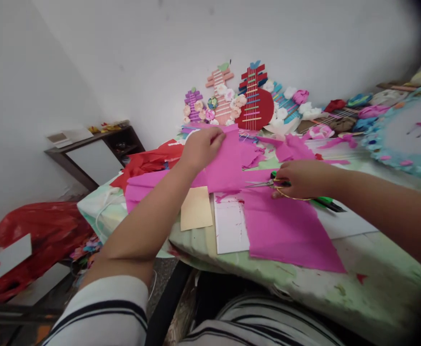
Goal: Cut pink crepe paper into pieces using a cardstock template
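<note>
My left hand (203, 150) pinches the upper edge of a folded piece of pink crepe paper (226, 166) and holds it up off the table. In my right hand (294, 178) is a pair of scissors (262, 184), its blades pointing left toward the lower right edge of that piece. Just below the blades a larger pink sheet (285, 230) lies flat, partly over a white board (230, 235) with red marks. Beside the board rests a small yellow paper square (197, 208). Whether the blades touch the paper, I cannot tell.
Guitar-shaped crafts, one of them red (258, 108), lean on the back wall. Red crepe paper (149, 161) is heaped at the left. A green-handled tool (327, 204) lies under my right wrist. A round blue-edged craft (408, 129) stands at the right.
</note>
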`<act>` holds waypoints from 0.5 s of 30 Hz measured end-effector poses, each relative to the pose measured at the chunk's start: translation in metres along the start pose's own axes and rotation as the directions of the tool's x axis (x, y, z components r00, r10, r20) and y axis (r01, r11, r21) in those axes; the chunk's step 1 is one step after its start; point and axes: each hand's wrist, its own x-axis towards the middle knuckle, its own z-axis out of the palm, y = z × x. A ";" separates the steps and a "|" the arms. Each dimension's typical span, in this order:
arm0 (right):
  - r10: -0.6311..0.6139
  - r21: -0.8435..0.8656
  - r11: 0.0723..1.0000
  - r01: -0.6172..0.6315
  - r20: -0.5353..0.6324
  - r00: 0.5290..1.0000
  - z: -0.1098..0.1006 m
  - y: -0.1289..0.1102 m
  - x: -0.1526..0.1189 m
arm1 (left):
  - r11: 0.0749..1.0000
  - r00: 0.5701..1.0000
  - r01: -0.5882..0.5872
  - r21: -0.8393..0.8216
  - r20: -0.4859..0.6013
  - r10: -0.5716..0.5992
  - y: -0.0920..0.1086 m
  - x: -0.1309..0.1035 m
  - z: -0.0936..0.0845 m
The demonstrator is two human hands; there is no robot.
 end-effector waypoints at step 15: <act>0.044 0.020 0.999 -0.047 0.126 0.991 -0.001 -0.023 0.027 | 1.000 0.999 -0.020 0.004 -0.030 0.020 -0.008 0.006 -0.002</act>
